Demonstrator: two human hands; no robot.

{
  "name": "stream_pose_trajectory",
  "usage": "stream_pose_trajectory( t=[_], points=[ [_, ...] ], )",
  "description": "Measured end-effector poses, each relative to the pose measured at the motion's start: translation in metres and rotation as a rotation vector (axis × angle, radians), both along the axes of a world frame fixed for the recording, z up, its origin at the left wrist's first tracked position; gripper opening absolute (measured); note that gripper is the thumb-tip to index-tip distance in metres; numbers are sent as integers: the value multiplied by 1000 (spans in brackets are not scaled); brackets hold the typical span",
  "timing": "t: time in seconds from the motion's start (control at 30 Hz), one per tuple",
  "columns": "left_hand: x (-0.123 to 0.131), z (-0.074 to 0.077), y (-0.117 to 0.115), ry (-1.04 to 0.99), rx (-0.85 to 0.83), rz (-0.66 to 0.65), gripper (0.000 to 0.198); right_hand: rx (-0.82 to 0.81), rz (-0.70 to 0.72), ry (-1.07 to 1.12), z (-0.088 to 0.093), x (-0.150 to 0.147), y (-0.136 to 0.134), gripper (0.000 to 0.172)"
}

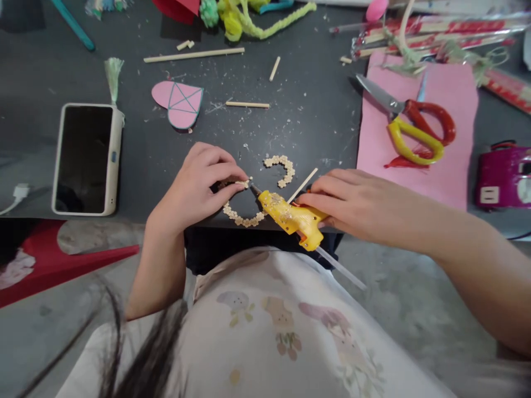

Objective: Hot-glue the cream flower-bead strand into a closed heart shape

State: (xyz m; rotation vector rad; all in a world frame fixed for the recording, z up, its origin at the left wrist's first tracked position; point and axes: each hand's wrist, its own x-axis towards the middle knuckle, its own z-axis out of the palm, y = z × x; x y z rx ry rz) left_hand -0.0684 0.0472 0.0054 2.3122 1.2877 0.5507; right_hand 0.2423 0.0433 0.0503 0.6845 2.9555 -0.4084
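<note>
My left hand (pixel 207 179) pinches one end of a curved chain of small cream flower-shaped pieces (pixel 245 222) near the table's front edge. Wrapped around the handle of a yellow hot glue gun (pixel 290 215) is my right hand (pixel 340 202). The gun's dark nozzle points left, close to my left fingertips; I cannot tell whether it touches the chain. A clear glue stick (pixel 340 268) sticks out of its back end. A second, shorter curved chain (pixel 284 166) lies just beyond the nozzle. One thin wooden stick (pixel 302 185) lies beside my right fingers.
A phone (pixel 85 160) lies at left. Beyond my hands are a pink heart cutout (pixel 182 104) and thin sticks (pixel 194 55). Scissors (pixel 404 119) with red and yellow handles rest on pink sheet (pixel 452 160) at right, beside a purple object (pixel 506 177). Green fuzzy stems (pixel 265 27) lie at the back.
</note>
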Motion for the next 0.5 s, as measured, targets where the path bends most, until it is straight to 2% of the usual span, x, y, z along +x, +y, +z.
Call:
stream_pose_trajectory(
  t=[0.5],
  points=[
    [-1, -1, 1, -55, -25, -3, 11, -12, 53, -23, 4, -2, 6, 29]
  ],
)
